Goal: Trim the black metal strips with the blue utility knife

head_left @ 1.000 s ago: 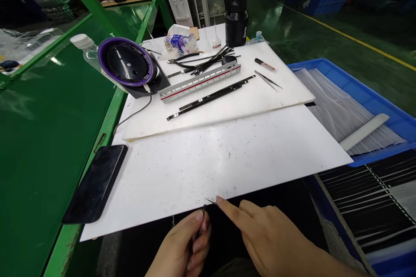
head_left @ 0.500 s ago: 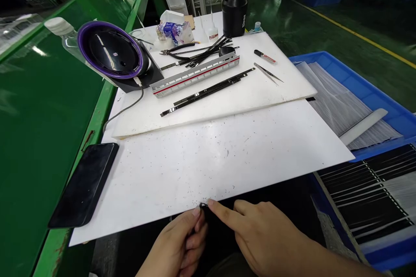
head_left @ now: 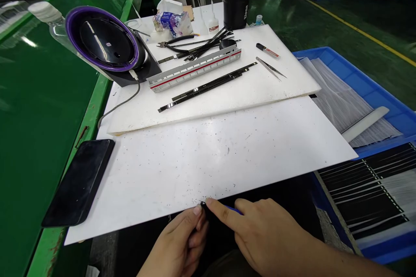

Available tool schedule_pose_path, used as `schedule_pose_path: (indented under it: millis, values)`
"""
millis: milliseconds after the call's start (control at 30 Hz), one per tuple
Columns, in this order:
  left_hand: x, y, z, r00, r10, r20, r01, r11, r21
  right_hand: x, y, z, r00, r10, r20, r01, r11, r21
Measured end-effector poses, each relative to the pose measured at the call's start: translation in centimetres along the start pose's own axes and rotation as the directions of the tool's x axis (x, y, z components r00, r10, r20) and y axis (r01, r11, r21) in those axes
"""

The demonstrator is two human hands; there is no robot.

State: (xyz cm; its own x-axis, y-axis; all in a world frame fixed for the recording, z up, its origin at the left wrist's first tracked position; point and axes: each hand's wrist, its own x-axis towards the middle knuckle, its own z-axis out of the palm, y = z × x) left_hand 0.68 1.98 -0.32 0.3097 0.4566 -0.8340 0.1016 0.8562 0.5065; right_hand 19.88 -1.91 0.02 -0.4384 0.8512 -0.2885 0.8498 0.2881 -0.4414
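Note:
At the front edge of the white board (head_left: 208, 160), my left hand (head_left: 182, 238) pinches a small dark piece (head_left: 203, 204) between thumb and fingers. My right hand (head_left: 256, 229) is closed round a blue tool (head_left: 234, 210), only a bit of which shows; its index finger points at the dark piece. Farther back, a white foam slab (head_left: 208, 106) carries black strips (head_left: 208, 87), a grey train-car side with a red stripe (head_left: 195, 70), tweezers (head_left: 270, 68) and a red-and-black pen-like tube (head_left: 268, 50). Small dark shavings are scattered on the board.
A phone (head_left: 79, 181) lies at the left, near a round purple-rimmed fan (head_left: 105, 41). Pliers (head_left: 177, 43), a tissue pack (head_left: 175, 21), a glue bottle (head_left: 212, 24) and a black flask (head_left: 236, 4) stand or lie at the back. Blue crates (head_left: 367, 78) are on the right.
The view has shifted slightly. A bit of the blue tool now shows behind my right index finger. Both hands keep nearly the same position at the board's edge.

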Motion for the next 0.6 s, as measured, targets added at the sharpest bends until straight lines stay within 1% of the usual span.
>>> schedule_pose_path:
  millis: [133,300,467,600]
  values:
    - [0.0,0.1,0.2,1.0,0.01,-0.015,-0.01,1.0,0.007,0.1,-0.2,0.0,1.0,0.004,0.014,-0.003,0.998,-0.064]
    - [-0.1,0.1,0.2,1.0,-0.002,-0.002,0.003,0.999,0.043,-0.1,-0.4,0.2,1.0,-0.005,-0.028,0.001,0.994,-0.113]
    - [-0.1,0.2,0.2,1.0,-0.028,-0.011,0.029,0.997,0.076,-0.2,-0.4,0.4,0.999,-0.014,-0.037,0.008,0.99,-0.138]
    - [-0.1,0.3,0.4,1.0,-0.006,-0.026,0.008,0.996,0.091,-0.2,-0.3,1.0,0.997,0.003,-0.077,-0.015,0.987,-0.159]
